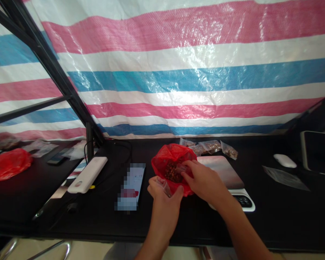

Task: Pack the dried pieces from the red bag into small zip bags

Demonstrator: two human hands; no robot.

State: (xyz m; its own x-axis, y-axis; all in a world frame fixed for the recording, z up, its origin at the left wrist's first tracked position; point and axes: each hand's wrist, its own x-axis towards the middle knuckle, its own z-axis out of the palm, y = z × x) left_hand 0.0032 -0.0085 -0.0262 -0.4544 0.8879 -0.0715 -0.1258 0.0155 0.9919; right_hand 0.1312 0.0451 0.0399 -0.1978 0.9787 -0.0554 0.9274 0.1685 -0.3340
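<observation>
A red plastic bag stands open on the black table, with small brown pieces inside. My right hand reaches into the bag's mouth, fingers pinched among the pieces. My left hand is closed on a small clear plastic pouch just in front of the red bag. A flat digital scale with a metal plate lies right behind my right hand. Three small filled clear pouches lie behind the scale.
A phone lies left of my hands, beside a white power bank with cables. At right are a white mouse, an empty clear pouch and a dark device. Another red bag sits far left. A striped tarp hangs behind.
</observation>
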